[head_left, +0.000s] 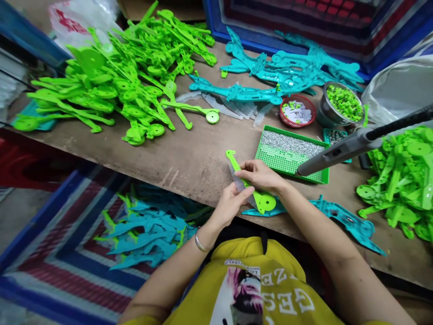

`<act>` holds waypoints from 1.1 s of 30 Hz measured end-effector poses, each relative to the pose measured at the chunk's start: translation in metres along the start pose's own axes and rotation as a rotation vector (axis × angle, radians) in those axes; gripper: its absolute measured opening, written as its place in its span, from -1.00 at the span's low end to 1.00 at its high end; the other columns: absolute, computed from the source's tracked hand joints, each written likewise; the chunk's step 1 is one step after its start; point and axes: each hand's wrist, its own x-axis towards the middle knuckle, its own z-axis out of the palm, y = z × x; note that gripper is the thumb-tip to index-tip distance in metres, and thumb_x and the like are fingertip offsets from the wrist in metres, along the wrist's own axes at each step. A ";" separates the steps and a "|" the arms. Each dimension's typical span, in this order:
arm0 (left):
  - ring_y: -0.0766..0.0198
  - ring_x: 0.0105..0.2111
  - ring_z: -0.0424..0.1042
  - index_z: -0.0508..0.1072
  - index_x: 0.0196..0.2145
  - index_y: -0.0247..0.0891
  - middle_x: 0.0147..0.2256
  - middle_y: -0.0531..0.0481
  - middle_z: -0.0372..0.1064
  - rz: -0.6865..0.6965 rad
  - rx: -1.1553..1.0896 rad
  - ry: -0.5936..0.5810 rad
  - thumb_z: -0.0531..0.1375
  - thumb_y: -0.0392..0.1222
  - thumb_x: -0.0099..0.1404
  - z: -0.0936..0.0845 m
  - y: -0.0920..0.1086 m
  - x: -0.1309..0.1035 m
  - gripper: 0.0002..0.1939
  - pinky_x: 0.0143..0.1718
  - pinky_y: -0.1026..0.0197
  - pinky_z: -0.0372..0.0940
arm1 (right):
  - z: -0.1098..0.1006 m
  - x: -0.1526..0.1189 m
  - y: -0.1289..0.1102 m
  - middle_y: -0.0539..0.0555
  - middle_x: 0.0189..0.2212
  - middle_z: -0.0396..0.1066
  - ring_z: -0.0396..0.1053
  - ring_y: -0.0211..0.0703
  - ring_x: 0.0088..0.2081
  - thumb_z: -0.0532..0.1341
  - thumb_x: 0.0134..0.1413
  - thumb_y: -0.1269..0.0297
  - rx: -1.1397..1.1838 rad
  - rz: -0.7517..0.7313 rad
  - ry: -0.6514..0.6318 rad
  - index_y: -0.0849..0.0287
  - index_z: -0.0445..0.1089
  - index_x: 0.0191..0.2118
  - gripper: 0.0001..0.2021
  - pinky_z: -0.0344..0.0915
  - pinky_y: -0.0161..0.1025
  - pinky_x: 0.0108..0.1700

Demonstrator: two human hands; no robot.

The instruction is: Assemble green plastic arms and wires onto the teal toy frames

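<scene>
Near the table's front edge, my left hand (230,205) and my right hand (259,175) both grip one long green plastic part (267,203) with a round disc at its lower end. A translucent strip (239,184) lies along the part's left side, between my fingers. My right hand pinches the middle of the part and my left thumb presses lower down. Under the disc and my right forearm lies a teal plastic part (345,217). Behind my right hand stands a green tray (284,161) with small silvery pieces.
Green parts (111,81) are heaped at the left and more (402,180) at the right. Teal parts (291,67), a red basket (297,111) and a metal bowl (343,104) stand at the back. A grey tool (338,153) slants over the tray. Teal parts (149,230) fill a lower crate.
</scene>
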 end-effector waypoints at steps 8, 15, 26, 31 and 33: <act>0.19 -0.37 0.58 0.44 -0.19 -0.26 -0.35 0.03 0.57 0.085 0.022 0.066 0.46 0.03 0.03 0.007 -0.011 0.008 -0.53 -0.24 0.10 0.52 | 0.002 0.004 0.012 -0.10 -0.52 0.27 0.15 -0.36 -0.49 0.28 0.03 0.24 -0.043 -0.095 0.053 0.23 0.37 -0.40 -0.84 0.08 -0.35 -0.43; 0.23 -0.44 0.53 0.42 -0.20 -0.25 -0.41 0.07 0.51 0.074 0.083 0.137 0.47 0.09 -0.02 0.010 -0.009 0.009 -0.46 -0.36 0.16 0.50 | -0.034 -0.036 0.011 0.02 -0.38 0.41 0.27 -0.24 -0.36 0.17 0.20 0.03 -0.317 -0.097 -0.147 0.25 0.46 -0.27 -0.66 0.19 -0.29 -0.31; 0.26 -0.28 0.57 0.34 -0.10 -0.29 -0.23 -0.03 0.57 -0.012 0.121 0.055 0.53 -0.15 -0.09 0.023 -0.011 -0.003 -0.35 -0.19 0.21 0.48 | -0.058 -0.073 0.038 0.03 -0.33 0.49 0.35 -0.23 -0.36 0.36 -0.01 0.08 -0.056 0.050 -0.159 0.24 0.49 -0.16 -0.64 0.28 -0.26 -0.26; 0.26 -0.28 0.58 0.35 -0.08 -0.32 -0.23 -0.05 0.58 -0.076 0.043 -0.017 0.52 -0.20 -0.09 0.032 -0.024 -0.010 -0.35 -0.14 0.19 0.48 | -0.060 -0.070 0.044 0.01 -0.35 0.51 0.37 -0.26 -0.37 0.40 -0.05 0.11 0.032 0.029 -0.148 0.24 0.51 -0.20 -0.66 0.29 -0.28 -0.27; 0.26 -0.28 0.58 0.36 -0.09 -0.33 -0.23 -0.05 0.58 -0.038 0.046 0.013 0.52 -0.19 -0.09 0.035 -0.030 -0.011 -0.36 -0.15 0.20 0.48 | -0.062 -0.068 0.048 0.01 -0.35 0.53 0.39 -0.26 -0.37 0.39 -0.04 0.11 0.027 0.019 -0.160 0.24 0.51 -0.20 -0.67 0.31 -0.28 -0.26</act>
